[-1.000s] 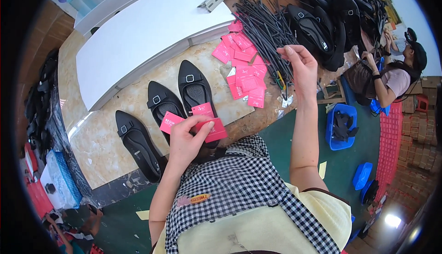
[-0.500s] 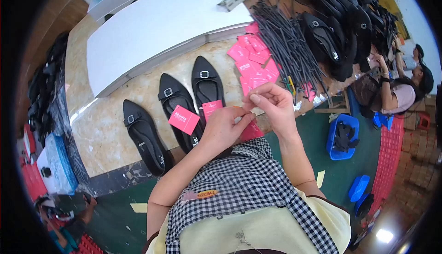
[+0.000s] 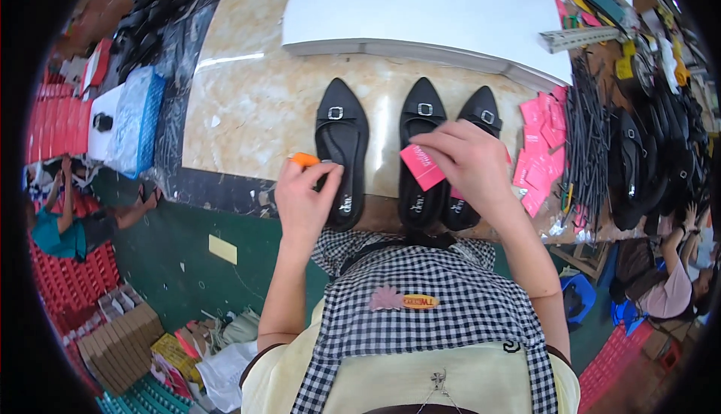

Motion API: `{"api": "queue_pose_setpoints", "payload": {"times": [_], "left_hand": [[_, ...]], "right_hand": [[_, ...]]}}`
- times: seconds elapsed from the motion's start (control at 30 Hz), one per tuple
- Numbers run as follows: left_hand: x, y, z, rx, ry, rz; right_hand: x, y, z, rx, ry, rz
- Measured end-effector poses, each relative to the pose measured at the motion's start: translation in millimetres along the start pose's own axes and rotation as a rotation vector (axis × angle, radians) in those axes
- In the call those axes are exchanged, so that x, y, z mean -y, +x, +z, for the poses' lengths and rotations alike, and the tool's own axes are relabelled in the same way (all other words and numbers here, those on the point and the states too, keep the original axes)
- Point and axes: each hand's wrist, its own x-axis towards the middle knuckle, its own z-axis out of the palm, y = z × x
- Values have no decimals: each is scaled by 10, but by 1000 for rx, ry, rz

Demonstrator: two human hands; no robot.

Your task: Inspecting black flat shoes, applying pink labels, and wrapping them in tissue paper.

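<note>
Three black pointed flats with square sparkling buckles lie toes away from me: a left shoe (image 3: pixel 351 136), a middle shoe (image 3: pixel 417 200) and a right shoe (image 3: pixel 481 104). My left hand (image 3: pixel 302 200) is closed in a pinch over the left shoe's opening; what its fingertips hold is too small to make out. A small orange piece (image 3: pixel 304 159) shows at its fingers. Above the middle and right shoes, my right hand (image 3: pixel 475 160) has its fingers closed at the upper edge of a pink hang tag (image 3: pixel 423 168). That hand partly covers the right shoe and more pink there.
A long white box (image 3: pixel 420 9) stands behind the shoes. To the right lie loose pink tags (image 3: pixel 537 147), thin black strips (image 3: pixel 586 144) and piled black shoes (image 3: pixel 631 162). Other people sit at far left and far right. A blue bin (image 3: pixel 577 298) stands below the table.
My hands have parted: the left has moved to the left shoe, the right to the middle shoe's tag. The view has swung, so the shoes appear further right.
</note>
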Motion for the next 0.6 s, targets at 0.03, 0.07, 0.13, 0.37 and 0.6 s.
{"api": "queue_pose_setpoints", "payload": {"times": [0.03,0.07,0.13,0.37,0.6], "left_hand": [[123,-9,-51,-16,73,-49],[208,-36,-84,5,96,-72],[286,-92,-84,39,105,-81],[357,-132,-31,92,116,-79],[431,-138,9,54,136,-59]], "right_hand": [[46,116,151,35,-125,-138],[84,219,321,53,-178,-223],[116,399,712,117,-272,-387],[158,628,1392,245,-361,-557],[138,644,1378,300,-322,-567]]}}
